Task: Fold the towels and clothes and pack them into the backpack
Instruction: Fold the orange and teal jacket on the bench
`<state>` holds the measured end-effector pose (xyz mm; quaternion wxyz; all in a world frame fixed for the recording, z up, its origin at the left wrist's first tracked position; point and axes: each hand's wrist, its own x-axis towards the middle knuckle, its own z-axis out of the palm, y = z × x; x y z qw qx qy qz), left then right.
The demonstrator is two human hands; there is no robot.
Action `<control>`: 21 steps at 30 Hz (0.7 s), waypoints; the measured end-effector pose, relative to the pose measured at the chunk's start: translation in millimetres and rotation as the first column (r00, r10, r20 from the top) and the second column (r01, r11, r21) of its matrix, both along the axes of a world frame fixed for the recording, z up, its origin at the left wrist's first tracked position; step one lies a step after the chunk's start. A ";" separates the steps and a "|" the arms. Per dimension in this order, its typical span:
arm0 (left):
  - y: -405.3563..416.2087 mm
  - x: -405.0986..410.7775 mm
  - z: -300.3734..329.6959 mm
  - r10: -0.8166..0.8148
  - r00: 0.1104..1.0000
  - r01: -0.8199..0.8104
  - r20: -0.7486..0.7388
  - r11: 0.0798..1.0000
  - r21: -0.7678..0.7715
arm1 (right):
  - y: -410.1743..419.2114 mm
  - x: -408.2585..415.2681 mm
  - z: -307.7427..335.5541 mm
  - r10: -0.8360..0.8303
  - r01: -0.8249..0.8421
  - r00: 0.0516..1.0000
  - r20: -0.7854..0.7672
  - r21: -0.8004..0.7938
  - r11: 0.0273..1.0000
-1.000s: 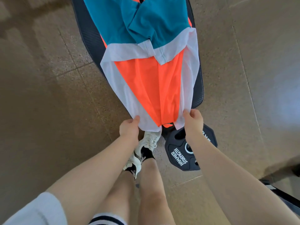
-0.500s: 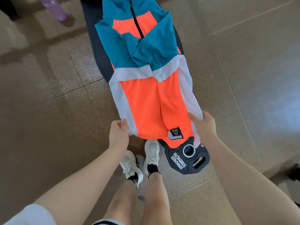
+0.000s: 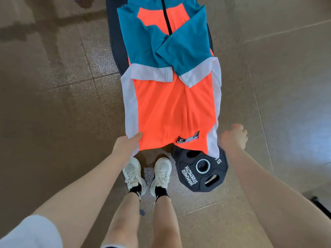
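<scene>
Head view: jersey (image 3: 172,111), thin smooth fabric in orange, teal, white panels, lay flat along dark ribbed padded counter (image 3: 114,42), sleeves folded inward across chest, black zip at neck, small patch near hem. Left hand (image 3: 128,144) pinched hem corner, thumb on top. Right hand (image 3: 233,137) was just beside opposite hem edge, fingers curled, blurred; cannot tell grip. Black round weight plate (image 3: 202,170) with white lettering lay on speckled tile floor (image 3: 53,104) under hem. White laced sneakers (image 3: 148,173) beside plate.
</scene>
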<state>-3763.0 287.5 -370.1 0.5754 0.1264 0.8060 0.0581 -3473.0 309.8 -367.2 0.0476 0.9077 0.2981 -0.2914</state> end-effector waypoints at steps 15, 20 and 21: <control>-39.1 26.3 12.5 -0.662 0.603 0.798 -0.445 0.506 0.329 | -21.7 -172.0 6.6 -0.082 0.156 0.435 -0.897 -0.014 0.988; -51.7 34.6 -0.8 -0.735 0.536 0.844 -0.416 0.452 0.289 | -5.6 -160.6 -15.6 0.005 0.061 0.673 -0.740 0.062 0.996; -55.6 35.2 -1.0 -0.730 0.555 0.831 -0.399 0.479 0.282 | -1.2 -158.9 -18.9 0.021 0.039 0.704 -0.709 0.068 0.997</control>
